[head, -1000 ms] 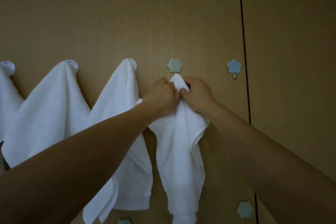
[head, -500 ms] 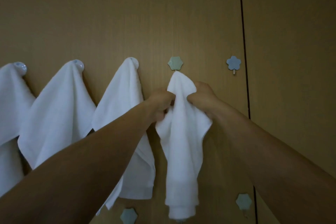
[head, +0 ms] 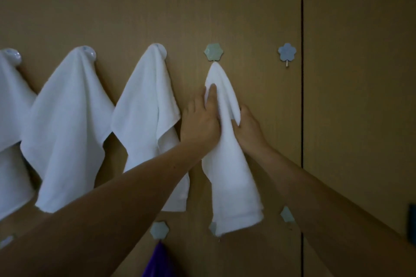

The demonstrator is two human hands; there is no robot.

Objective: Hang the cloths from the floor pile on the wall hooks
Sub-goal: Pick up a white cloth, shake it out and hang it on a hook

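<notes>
A white cloth (head: pixel 231 175) hangs by its top corner from the green flower hook (head: pixel 213 51) on the wooden wall. My left hand (head: pixel 200 119) lies against the cloth's left side, its fingers straight and pointing up, the index finger on the fabric. At the right edge, my right hand (head: pixel 247 130) pinches a fold of the same cloth between thumb and fingers. Three more white cloths hang from round hooks to the left: one nearest (head: pixel 148 123), one in the middle (head: pixel 67 130), one at the frame's edge (head: pixel 11 119).
A blue flower hook (head: pixel 286 51) to the right holds nothing. A lower row has more flower hooks (head: pixel 159 229) (head: pixel 287 215); a purple cloth (head: pixel 157 261) hangs under one. A dark vertical seam (head: pixel 302 119) splits the wall panels.
Both hands have slid down from the cloth's top at the hook to its middle. The cloth's tip now hangs on the green hook.
</notes>
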